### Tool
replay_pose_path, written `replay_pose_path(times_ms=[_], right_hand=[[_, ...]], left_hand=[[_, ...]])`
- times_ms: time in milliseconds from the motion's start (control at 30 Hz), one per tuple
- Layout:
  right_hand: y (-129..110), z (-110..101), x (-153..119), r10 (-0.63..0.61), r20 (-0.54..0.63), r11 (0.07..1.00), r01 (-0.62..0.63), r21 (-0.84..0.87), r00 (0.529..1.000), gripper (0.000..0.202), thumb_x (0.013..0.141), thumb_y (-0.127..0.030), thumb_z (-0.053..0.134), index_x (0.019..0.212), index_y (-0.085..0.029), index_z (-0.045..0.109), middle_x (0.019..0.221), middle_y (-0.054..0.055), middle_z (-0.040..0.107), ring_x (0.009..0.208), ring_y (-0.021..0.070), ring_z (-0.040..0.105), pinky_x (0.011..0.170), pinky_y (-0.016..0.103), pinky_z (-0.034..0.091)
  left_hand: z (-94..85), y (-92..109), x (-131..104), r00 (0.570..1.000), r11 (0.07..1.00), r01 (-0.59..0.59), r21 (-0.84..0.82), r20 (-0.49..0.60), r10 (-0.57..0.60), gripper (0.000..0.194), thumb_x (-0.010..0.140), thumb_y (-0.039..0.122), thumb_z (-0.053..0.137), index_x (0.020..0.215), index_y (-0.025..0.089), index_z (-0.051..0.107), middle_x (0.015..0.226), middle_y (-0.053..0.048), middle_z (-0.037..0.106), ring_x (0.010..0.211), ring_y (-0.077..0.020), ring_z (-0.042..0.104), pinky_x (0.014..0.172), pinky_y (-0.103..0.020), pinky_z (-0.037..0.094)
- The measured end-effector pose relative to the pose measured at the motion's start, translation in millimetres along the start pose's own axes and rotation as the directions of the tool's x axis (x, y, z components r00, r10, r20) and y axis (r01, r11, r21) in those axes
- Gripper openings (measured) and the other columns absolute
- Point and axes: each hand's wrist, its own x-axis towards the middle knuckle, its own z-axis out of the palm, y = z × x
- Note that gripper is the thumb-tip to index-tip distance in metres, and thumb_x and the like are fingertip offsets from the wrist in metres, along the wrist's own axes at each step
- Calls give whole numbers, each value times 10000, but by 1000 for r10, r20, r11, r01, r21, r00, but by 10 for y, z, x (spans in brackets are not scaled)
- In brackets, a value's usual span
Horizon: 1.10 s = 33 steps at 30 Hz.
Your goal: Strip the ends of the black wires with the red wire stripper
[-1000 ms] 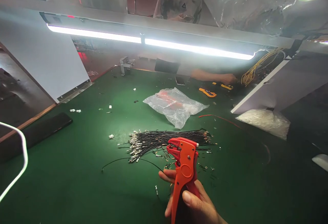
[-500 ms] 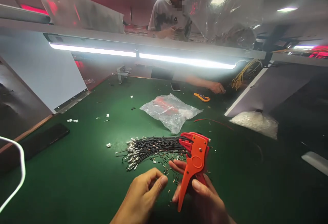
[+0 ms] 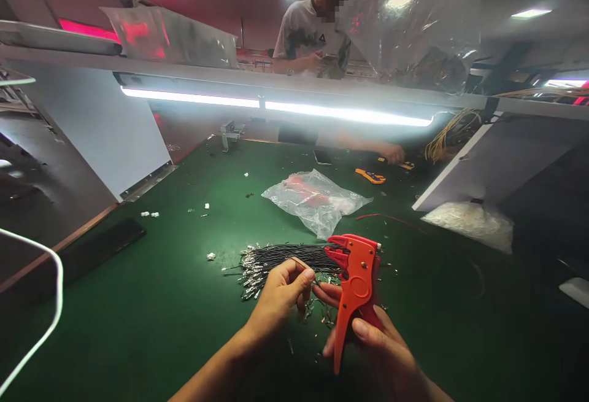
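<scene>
A bundle of thin black wires (image 3: pixel 276 258) with metal terminals at its left end lies on the green table mat (image 3: pixel 184 304). My left hand (image 3: pixel 285 291) is over its front edge, thumb and fingertips pinched round a thin dark wire. My right hand (image 3: pixel 381 340) holds an orange-red wire stripper (image 3: pixel 356 285) upright, its jaws pointing left above the bundle's right end. The fingertips of my right hand reach out behind the tool, close to my left thumb. Short wire scraps (image 3: pixel 317 313) are scattered beneath the hands.
Behind the bundle lies a clear plastic bag (image 3: pixel 317 199) with something red inside. Farther back are a phone (image 3: pixel 322 157), a yellow-orange tool (image 3: pixel 370 176) and another person's hand (image 3: pixel 394 154). A bag of white parts (image 3: pixel 473 223) sits at right; a white cable (image 3: pixel 59 279) hangs at left.
My left hand has moved up and forward over the bundle, and a thin wire now shows at its fingertips. My right hand still holds the stripper. The view has shifted slightly.
</scene>
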Motion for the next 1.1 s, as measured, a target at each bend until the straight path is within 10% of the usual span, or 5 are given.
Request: replay_pose_path(times_ms=[300, 600, 933, 1100], right_hand=[[62, 23, 205, 130, 22, 979, -132, 154, 991, 476, 926, -464, 672, 1330, -230, 583, 879, 23, 712, 724, 219, 719, 661, 364, 557], [211, -40, 132, 164, 349, 888, -292, 356, 923, 314, 581, -157, 760, 890, -178, 708, 779, 22, 644, 684, 167, 601, 685, 316, 505], [228, -24, 54, 104, 369, 882, -257, 395, 923, 608, 621, -318, 873, 1178, -313, 632, 798, -9, 648, 614, 115, 500, 596, 252, 341], [229, -86, 28, 228, 395, 932, -317, 177, 890, 394, 636, -455, 891, 880, -254, 657, 741, -23, 566, 639, 139, 488, 666, 312, 371]], left_hand=[[-92, 41, 29, 966, 993, -110, 31, -234, 114, 322, 746, 447, 779, 673, 156, 660, 640, 20, 598, 486, -88, 472, 459, -227, 425], [-143, 143, -156, 838, 930, -345, 125, -404, 365, 130, 753, 326, 831, 683, 224, 789, 722, 4, 629, 637, -115, 485, 583, -232, 399], [-158, 234, -159, 869, 945, -299, -132, -446, 213, 267, 613, 443, 917, 654, 208, 797, 738, -3, 655, 480, -45, 476, 421, -174, 361], [-150, 254, -149, 874, 944, -278, -180, -454, 171, 282, 578, 442, 937, 654, 205, 804, 739, -11, 671, 466, -37, 488, 410, -156, 380]])
